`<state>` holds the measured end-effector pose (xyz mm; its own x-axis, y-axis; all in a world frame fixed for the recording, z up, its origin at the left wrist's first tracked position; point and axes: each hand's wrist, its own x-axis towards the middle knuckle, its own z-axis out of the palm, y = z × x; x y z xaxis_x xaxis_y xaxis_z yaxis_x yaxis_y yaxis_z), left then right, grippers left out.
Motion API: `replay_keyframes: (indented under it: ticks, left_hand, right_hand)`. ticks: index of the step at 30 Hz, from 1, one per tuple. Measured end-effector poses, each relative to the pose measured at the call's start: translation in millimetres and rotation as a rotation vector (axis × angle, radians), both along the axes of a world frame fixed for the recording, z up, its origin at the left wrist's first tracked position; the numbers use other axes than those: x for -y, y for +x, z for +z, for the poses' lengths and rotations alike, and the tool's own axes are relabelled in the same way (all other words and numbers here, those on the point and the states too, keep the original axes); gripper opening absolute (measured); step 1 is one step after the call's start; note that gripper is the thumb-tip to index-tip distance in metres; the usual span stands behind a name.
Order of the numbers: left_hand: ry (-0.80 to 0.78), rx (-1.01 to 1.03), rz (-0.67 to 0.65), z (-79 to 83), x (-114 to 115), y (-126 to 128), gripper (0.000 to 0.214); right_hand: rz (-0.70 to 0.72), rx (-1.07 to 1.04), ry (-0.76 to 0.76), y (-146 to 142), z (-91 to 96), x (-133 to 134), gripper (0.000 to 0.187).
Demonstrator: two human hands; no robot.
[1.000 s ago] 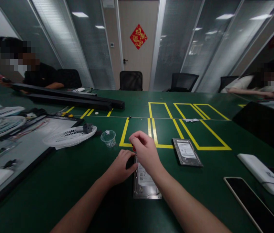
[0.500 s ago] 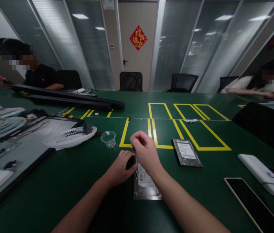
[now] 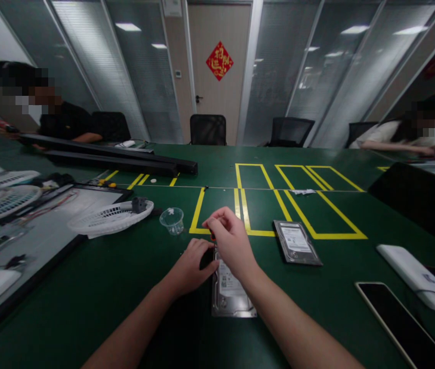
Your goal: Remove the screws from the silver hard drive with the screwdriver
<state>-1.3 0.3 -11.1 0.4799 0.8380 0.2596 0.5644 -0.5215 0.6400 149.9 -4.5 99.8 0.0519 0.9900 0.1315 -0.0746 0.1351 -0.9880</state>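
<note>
A silver hard drive (image 3: pixel 235 302) with a white label lies flat on the table in front of me. My left hand (image 3: pixel 192 264) grips its far left corner, thumb on the top and fingers at the edge. Above that corner, my right hand (image 3: pixel 231 241) is closed in a pinch around a small screwdriver (image 3: pixel 213 236). Only a bit of its red handle shows, with a thin shaft pointing down at the drive; the tip is hidden by my fingers. My right wrist covers part of the label.
A second hard drive (image 3: pixel 297 243) lies to the right, near a phone (image 3: pixel 402 323) and a white power bank (image 3: pixel 417 277). At left are a clear plastic cup (image 3: pixel 172 221), a white fan grille (image 3: pixel 105 218) and black bars (image 3: pixel 125 159). Two people sit across the table.
The fingers of my right hand have shifted slightly around the screwdriver, the index finger reaching further left. My left hand and the hard drive stay in place.
</note>
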Motion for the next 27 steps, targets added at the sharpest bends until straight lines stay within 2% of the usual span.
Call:
replay_keyframes:
  ticks: [10,18,27]
  left_hand:
    - [0.012,0.009,0.004,-1.8,-0.8,-1.2,0.034]
    - [0.027,0.015,0.006,-3.6,-0.6,-0.2,0.036]
    - [0.016,0.022,0.001,-1.6,-0.2,0.3,0.036]
  right_hand:
    - [0.032,0.124,0.093,2.0,-3.9,-2.0,0.016]
    - [0.079,-0.012,-0.010,-2.8,-0.8,0.6,0.011]
    - [0.060,0.101,0.091,0.3,1.1,0.0,0.012]
